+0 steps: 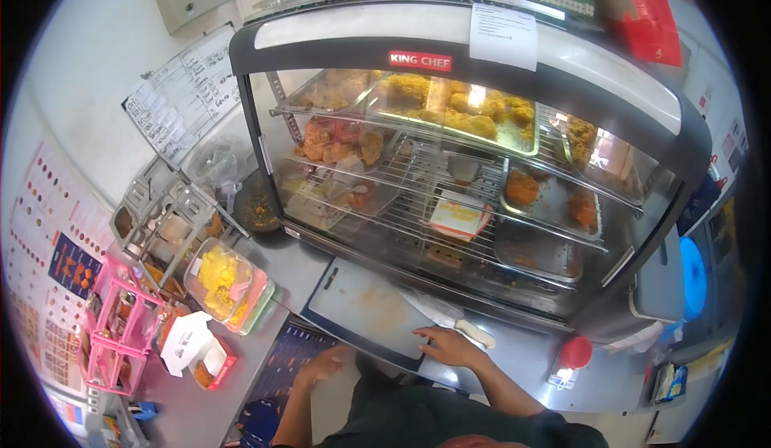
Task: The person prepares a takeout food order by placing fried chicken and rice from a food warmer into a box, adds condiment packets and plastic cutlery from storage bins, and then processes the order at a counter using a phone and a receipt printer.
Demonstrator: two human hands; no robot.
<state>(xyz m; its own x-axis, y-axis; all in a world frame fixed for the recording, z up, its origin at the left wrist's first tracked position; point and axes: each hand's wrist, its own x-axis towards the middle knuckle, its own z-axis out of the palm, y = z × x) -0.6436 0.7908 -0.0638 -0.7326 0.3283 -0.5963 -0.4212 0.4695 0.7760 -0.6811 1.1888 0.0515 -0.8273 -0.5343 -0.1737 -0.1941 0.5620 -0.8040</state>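
My right hand (449, 347) is over the right end of a white cutting board (367, 303) with a dark rim, fingers spread and nothing in them. Just beyond it lies the white handle of a kitchen knife (476, 333); the blade runs up beside the board. Brownish stains and crumbs mark the board. My left hand (325, 365) hangs before the counter's front edge, left of my body, empty with its fingers loosely apart. Behind the board stands a glass-fronted food warmer (421, 255) holding metal trays of fried chicken (476, 110) and a closed carton (459, 214).
To the left are an open takeaway box (214, 363) with fried food, a clear tub of yellow food (220, 273), pink racks (123, 327) and a dark wok (259, 201). A red-lidded container (572, 354) stands on the right counter. A steel bin (659, 279) is farther right.
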